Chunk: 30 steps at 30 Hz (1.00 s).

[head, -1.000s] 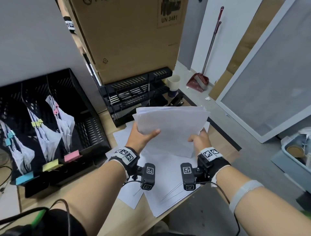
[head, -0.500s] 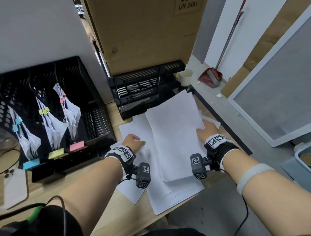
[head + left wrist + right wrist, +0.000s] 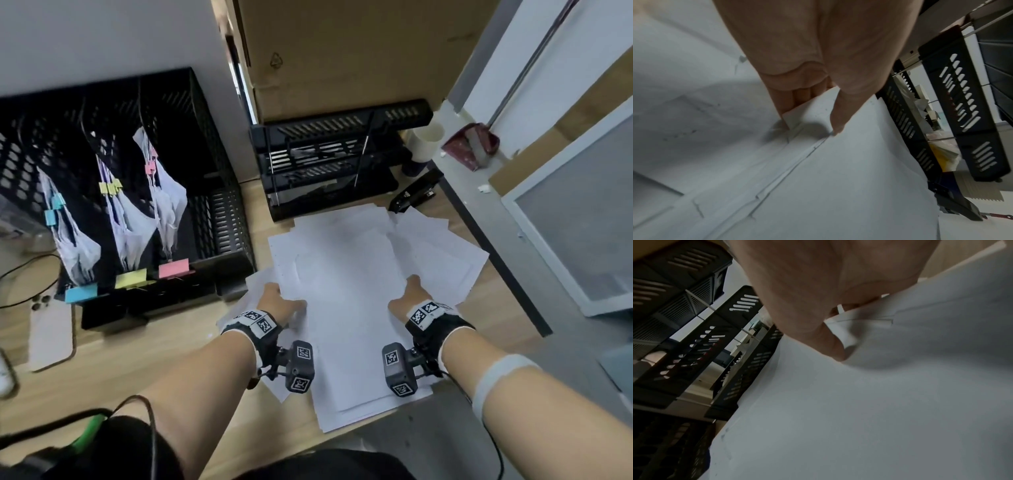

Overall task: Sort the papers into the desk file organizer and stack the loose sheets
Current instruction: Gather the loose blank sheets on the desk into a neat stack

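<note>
A loose pile of white sheets lies spread on the wooden desk. My left hand grips the pile's left edge; in the left wrist view its fingers curl under the sheets and the thumb lies on top. My right hand holds the right edge, thumb over the sheets and fingers tucked beneath. The black desk file organizer stands at the left with three clipped paper bundles in its slots.
A black stacked letter tray stands behind the pile, a black stapler at its right. A phone lies at the desk's left. A big cardboard box rises behind. The desk's right edge drops to the floor.
The held sheets came down from the air onto the desk pile. Both hands slid back toward me and now grip the pile's two side edges.
</note>
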Each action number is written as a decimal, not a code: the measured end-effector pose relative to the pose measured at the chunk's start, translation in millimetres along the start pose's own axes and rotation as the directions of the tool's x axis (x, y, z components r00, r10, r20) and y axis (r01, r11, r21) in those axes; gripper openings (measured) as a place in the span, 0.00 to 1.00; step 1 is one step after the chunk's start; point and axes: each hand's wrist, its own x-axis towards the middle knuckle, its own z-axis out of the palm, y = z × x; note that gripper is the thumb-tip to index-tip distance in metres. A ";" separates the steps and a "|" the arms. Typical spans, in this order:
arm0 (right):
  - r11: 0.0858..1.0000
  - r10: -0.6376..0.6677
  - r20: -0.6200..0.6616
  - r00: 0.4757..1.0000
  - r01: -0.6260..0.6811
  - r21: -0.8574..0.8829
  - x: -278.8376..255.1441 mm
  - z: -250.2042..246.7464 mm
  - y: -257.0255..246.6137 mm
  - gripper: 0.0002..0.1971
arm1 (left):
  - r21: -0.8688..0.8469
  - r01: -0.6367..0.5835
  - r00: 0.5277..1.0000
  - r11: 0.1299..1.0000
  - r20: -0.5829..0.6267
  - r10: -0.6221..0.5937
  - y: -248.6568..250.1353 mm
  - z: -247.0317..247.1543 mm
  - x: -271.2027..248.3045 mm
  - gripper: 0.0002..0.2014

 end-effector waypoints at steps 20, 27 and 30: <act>0.676 0.452 0.025 0.892 -0.360 0.643 -39.2 16.5 100.5 0.23 | 0.781 -0.412 0.901 0.470 0.274 0.336 53.1 61.2 -7.4 0.26; 0.484 0.367 0.275 0.889 -0.435 0.759 -71.3 56.9 96.1 0.07 | 0.821 -0.437 0.896 0.369 0.358 0.264 58.4 93.9 -13.5 0.42; 0.543 0.318 0.192 0.928 -0.345 0.766 -68.9 68.8 93.1 0.10 | 0.813 -0.449 0.892 0.371 0.390 0.228 56.9 94.0 -16.8 0.35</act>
